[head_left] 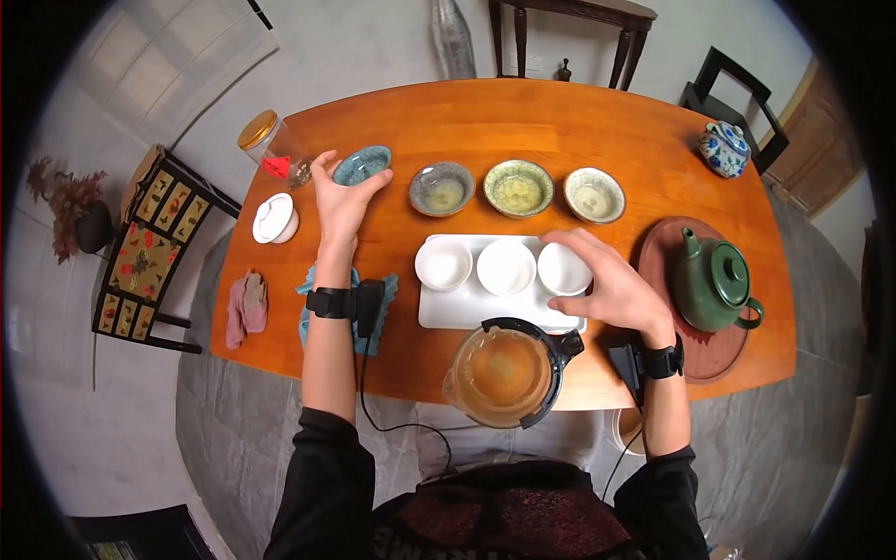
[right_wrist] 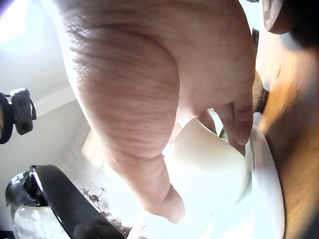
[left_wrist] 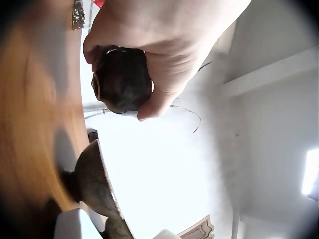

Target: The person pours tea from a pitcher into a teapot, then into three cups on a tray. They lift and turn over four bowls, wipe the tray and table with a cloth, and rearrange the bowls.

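Note:
My left hand grips a small blue-green bowl at the back left, thumb on one side and fingers on the other. The left wrist view shows the bowl dark within the hand. Over the white tray, my right hand is spread around the rightmost white cup; its thumb looks apart from the cup, and finger contact is unclear. Two other white cups stand on the tray. Three bowls with pale yellowish insides stand behind.
A glass pitcher with amber liquid stands at the front edge. To the right, a green teapot sits on a round brown tray. Leftward are a jar, a white lidded vessel, and blue and pink cloths.

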Motion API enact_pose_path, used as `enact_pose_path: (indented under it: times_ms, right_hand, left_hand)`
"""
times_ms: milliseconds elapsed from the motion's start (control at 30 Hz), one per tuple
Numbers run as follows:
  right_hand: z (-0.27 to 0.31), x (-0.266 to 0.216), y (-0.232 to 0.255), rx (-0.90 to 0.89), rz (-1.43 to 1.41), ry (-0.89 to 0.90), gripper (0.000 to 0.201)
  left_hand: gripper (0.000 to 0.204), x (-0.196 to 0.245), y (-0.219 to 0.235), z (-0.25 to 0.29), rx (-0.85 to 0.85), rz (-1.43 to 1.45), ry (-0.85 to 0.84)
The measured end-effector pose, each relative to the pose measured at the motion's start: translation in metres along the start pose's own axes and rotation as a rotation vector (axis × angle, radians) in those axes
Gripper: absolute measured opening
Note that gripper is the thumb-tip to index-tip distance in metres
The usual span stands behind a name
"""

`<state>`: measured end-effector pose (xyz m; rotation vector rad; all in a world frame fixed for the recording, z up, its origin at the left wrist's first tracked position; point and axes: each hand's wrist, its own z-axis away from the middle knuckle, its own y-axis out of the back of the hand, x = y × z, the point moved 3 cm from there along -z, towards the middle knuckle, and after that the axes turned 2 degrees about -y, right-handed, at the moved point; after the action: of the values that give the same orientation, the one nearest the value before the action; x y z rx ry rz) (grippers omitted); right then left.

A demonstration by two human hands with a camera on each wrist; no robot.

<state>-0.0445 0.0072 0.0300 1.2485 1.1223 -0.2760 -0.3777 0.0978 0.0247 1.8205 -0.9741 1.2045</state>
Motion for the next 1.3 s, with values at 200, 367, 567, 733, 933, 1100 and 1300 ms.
enact_pose_path:
  times_ms: [200, 367, 567, 733, 933, 1100, 1300]
  right_hand:
    - [-0.001, -0.002, 0.001, -0.018, -0.028, -0.029, 0.061]
    - [0.0, -0.002, 0.001, -0.021, -0.019, -0.031, 0.061]
    - [0.0, -0.002, 0.001, -0.019, -0.014, -0.031, 0.062]
    - [0.0, 0.0, 0.0, -0.013, -0.002, -0.025, 0.062]
    - [-0.001, -0.001, 0.0, -0.009, -0.007, -0.03, 0.062]
    - [0.0, -0.002, 0.001, -0.006, -0.003, -0.026, 0.062]
    - [0.0, -0.002, 0.001, -0.017, -0.009, -0.041, 0.063]
  left_hand:
    - [0.089, -0.026, -0.002, -0.011, -0.013, -0.151, 0.025]
    - [0.089, -0.024, -0.005, -0.011, 0.006, -0.394, -0.041]
    - [0.089, -0.031, -0.007, -0.015, -0.006, -0.412, -0.016]
    - [0.088, -0.026, -0.009, -0.011, -0.01, -0.472, 0.03]
    - [0.09, -0.036, -0.006, -0.014, -0.038, -0.429, -0.027]
    - [0.078, -0.014, -0.001, -0.009, 0.09, -0.504, -0.238]
    - [0.064, 0.01, -0.022, 0.016, -0.441, -0.094, -0.215]
